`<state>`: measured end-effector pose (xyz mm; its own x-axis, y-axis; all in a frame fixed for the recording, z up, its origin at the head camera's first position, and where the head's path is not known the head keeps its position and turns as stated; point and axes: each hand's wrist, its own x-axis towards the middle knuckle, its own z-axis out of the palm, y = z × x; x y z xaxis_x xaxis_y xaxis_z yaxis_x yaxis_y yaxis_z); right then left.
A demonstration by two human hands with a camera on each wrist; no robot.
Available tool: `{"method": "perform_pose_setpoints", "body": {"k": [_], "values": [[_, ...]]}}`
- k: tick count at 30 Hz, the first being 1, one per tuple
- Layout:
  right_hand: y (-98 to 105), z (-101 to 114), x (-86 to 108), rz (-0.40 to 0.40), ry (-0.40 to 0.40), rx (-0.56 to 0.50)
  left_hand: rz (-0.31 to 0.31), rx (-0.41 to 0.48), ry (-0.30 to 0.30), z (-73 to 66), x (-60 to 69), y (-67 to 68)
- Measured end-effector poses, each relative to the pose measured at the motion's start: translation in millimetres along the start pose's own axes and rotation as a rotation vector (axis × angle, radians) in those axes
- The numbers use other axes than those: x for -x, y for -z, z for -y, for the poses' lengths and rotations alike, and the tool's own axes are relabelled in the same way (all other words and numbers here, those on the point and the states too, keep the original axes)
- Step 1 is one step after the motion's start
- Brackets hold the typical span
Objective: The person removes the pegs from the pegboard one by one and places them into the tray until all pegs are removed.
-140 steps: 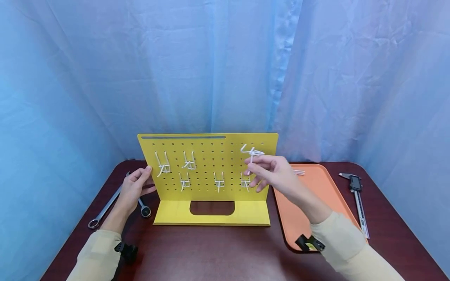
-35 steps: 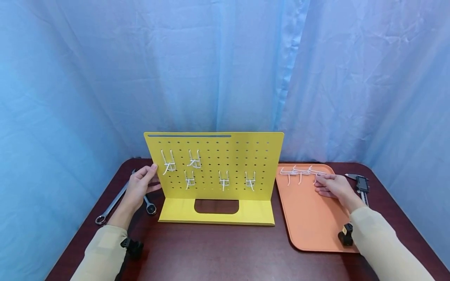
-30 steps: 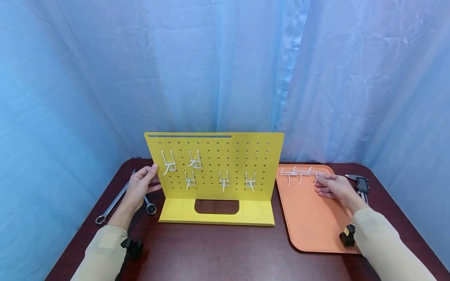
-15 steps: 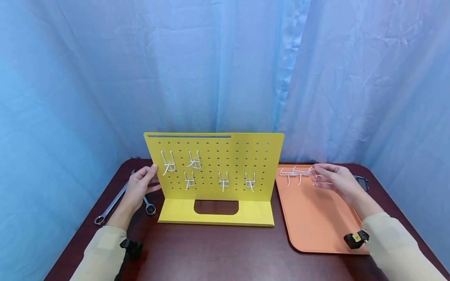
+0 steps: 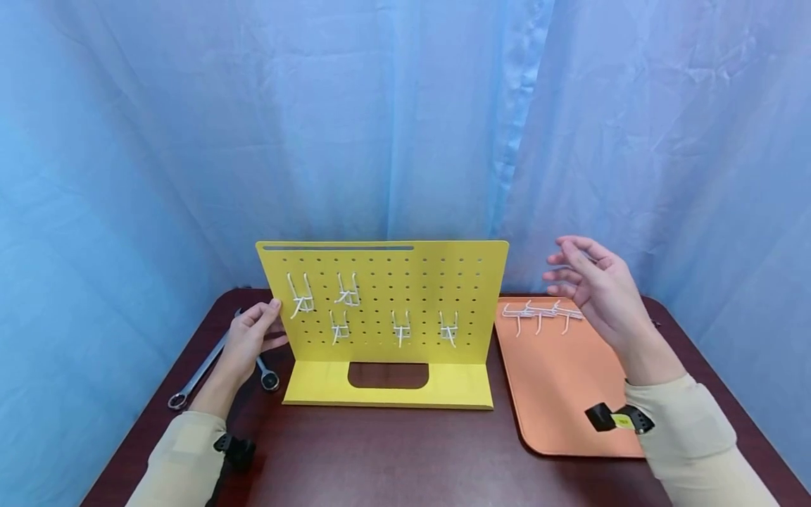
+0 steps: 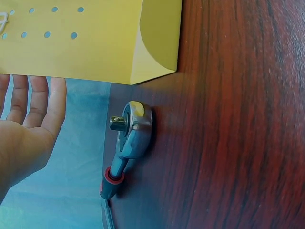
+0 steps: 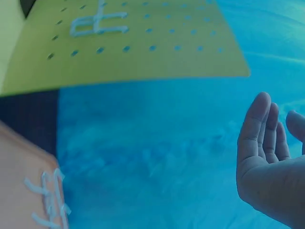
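A yellow pegboard [image 5: 380,338] stands upright on its base, with several white double-prong hooks, among them a hook [image 5: 402,327], hung in its holes. My left hand [image 5: 246,345] holds the board's left edge, thumb in front and fingers reaching behind it; the left wrist view shows those fingers passing behind the yellow sheet [image 6: 71,57]. My right hand [image 5: 602,292] is raised above the orange tray [image 5: 570,394], fingers loosely extended, holding nothing. Beneath it three white hooks [image 5: 538,313] lie in a row at the tray's far end. The right wrist view shows the right hand [image 7: 271,167] beside the board, apart from it.
Left of the board lie a long combination wrench [image 5: 199,370] and a ratchet wrench [image 5: 269,380], its head close to the base in the left wrist view. Blue curtains [image 5: 380,127] hang behind the dark red table [image 5: 374,451]. The caliper at right is mostly hidden by the right arm.
My right hand held a hook before the board earlier. It then placed it on the tray beside the others, let go, and rose. The left hand stays at the board's edge.
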<state>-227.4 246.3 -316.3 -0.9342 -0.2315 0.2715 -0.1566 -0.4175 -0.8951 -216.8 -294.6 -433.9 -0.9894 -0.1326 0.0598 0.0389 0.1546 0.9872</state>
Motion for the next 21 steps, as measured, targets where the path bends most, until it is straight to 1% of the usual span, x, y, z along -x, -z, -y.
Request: {"method": "perform_pose_setpoints", "body": {"k": [2,5,8,11,15,21], "values": [[-14.6,3.0,-1.2,0.004,0.051,-0.036,-0.002,0.002,0.000,-0.2,0.5,0.8],[-36.1,4.7,-2.7,0.016,0.089,-0.023,-0.003,0.003,-0.001,-0.9,1.0,1.4],[-56.8,2.9,-5.2,0.043,0.100,0.012,-0.001,0.003,-0.002,-1.7,1.4,1.2],[-75.5,-3.1,-9.6,0.087,0.096,0.012,0.000,0.006,-0.002,-1.9,1.4,0.7],[-98.6,-15.4,-14.9,0.146,0.056,0.010,0.003,0.006,-0.003,-1.5,1.7,0.4],[-128.8,-38.1,-21.8,0.204,-0.093,0.016,0.004,0.003,-0.002,-1.0,1.9,-0.1]]}}
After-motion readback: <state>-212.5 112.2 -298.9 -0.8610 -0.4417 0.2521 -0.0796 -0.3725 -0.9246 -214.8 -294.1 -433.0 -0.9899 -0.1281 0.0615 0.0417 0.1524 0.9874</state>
